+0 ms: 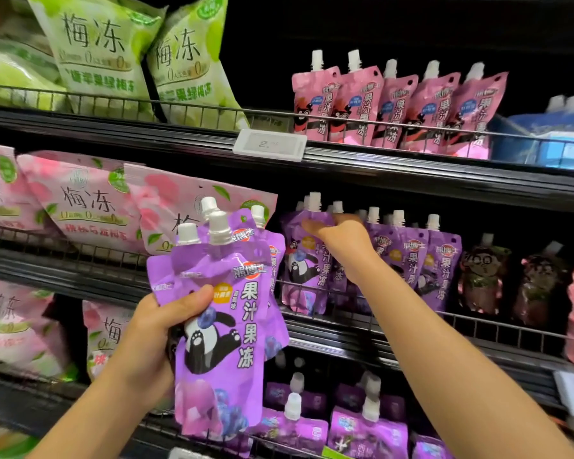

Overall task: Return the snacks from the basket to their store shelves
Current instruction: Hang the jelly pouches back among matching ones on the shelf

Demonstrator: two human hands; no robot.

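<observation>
My left hand point(159, 329) grips a bunch of several purple spouted jelly pouches point(226, 313), held upright in front of the shelves, thumb across the front one. My right hand point(340, 241) reaches to the middle shelf and holds the top of a purple pouch point(304, 260) at the left end of the matching purple row point(411, 260), fingers curled over its upper edge. The pouch stands behind the wire shelf rail point(461, 321).
Pink spouted pouches point(398, 107) line the top shelf with a price tag point(269, 144) below. Green bags point(113, 54) and pink bags point(87, 203) fill the left. Dark pouches point(484, 276) stand at right, more purple pouches point(365, 429) on the lower shelf.
</observation>
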